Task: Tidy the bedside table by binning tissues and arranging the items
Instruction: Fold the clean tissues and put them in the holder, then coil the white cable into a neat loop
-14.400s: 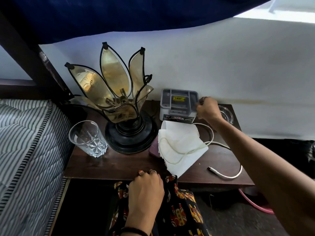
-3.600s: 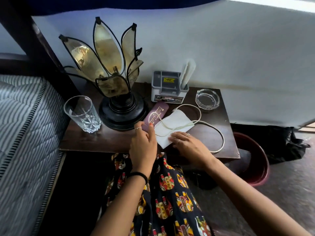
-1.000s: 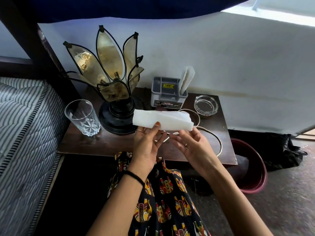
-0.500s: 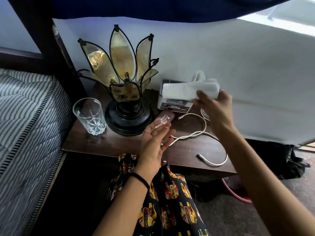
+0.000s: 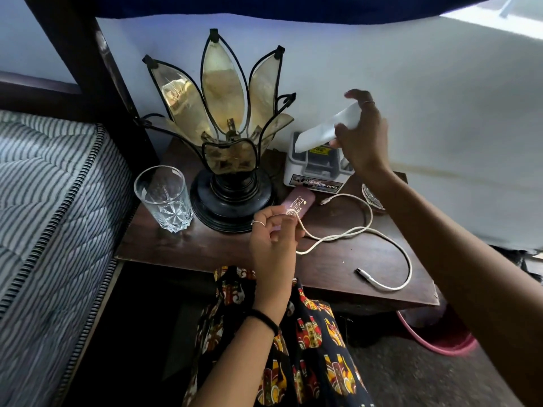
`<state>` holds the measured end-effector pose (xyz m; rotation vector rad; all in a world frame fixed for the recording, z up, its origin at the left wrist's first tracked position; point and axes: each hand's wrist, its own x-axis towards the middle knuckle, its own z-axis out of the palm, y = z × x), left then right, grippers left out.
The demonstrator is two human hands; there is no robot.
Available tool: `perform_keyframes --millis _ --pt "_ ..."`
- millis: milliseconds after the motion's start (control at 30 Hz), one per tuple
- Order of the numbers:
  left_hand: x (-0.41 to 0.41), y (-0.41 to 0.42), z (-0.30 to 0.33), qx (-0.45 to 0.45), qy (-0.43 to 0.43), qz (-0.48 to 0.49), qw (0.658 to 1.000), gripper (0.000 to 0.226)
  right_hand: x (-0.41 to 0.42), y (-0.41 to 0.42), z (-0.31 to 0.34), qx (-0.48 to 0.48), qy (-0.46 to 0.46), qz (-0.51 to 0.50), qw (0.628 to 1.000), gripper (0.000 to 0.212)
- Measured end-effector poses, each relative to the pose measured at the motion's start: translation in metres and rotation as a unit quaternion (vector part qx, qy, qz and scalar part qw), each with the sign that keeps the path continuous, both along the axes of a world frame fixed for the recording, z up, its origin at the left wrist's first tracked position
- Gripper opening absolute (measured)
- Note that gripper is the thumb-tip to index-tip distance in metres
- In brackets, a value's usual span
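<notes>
My right hand (image 5: 360, 133) grips the folded tissue (image 5: 326, 129) above the grey organiser (image 5: 316, 168) at the back of the desk (image 5: 205, 245), probably to slot it in. My left hand (image 5: 273, 233) pinches the white cable (image 5: 361, 230), ready to coil it.

striped mattress (image 5: 44, 201) on the left with a dark wooden bedpost (image 5: 97, 77) by it, white wall (image 5: 440, 113) behind, navy cloth (image 5: 264, 7) hanging up top, and a black bag (image 5: 511, 257) on the floor far right.
</notes>
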<state>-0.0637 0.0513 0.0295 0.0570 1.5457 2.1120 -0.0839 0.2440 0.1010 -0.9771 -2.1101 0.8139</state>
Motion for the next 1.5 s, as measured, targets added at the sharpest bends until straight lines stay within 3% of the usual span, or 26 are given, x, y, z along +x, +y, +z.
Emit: perform_keyframes --millis 133,333,500,600,767,900,1033,1167,1233,1333,1500 --pt "0.001 -0.002 0.000 -0.041 0.073 0.061 0.995 0.022 -0.008 -0.001 -0.001 0.037 -0.061 0.009 0.997 0.044" --pt "0.000 0.001 -0.001 -0.064 0.110 0.079 0.989 0.030 -0.036 0.005 -0.010 0.015 -0.222 0.053 0.973 0.058" --pt "-0.001 0.001 -0.004 -0.098 0.131 0.091 0.982 0.039 -0.046 0.003 -0.036 0.004 -0.292 0.066 0.954 0.060" --pt "-0.006 0.002 -0.008 -0.110 0.132 0.097 0.980 0.033 -0.045 0.003 -0.038 0.001 -0.284 0.073 0.956 0.065" --pt "-0.014 -0.002 -0.010 -0.111 0.133 0.094 0.980 0.029 -0.021 -0.003 -0.022 0.052 -0.188 0.086 0.977 0.068" --pt "-0.017 -0.005 -0.012 -0.113 0.141 0.099 0.979 0.028 0.032 -0.005 -0.021 0.124 -0.123 0.070 0.982 0.049" --pt "-0.012 -0.005 -0.011 -0.132 0.166 0.082 0.974 0.025 0.089 0.002 -0.045 0.121 -0.167 -0.010 0.978 0.019" --pt "-0.004 -0.001 -0.009 -0.153 0.198 0.057 0.967 0.026 0.128 0.014 -0.080 -0.021 -0.354 -0.058 0.933 0.031" --pt "-0.001 0.000 -0.009 -0.160 0.217 0.040 0.962 0.025 0.132 0.017 -0.094 -0.082 -0.401 -0.079 0.909 0.036" --pt "0.003 0.001 -0.010 -0.183 0.258 0.024 0.948 0.025 0.125 0.020 -0.106 -0.107 -0.373 -0.131 0.912 0.046" --pt "0.007 0.000 -0.008 -0.199 0.306 -0.001 0.931 0.038 0.111 0.019 -0.112 -0.138 -0.336 -0.165 0.917 0.026"
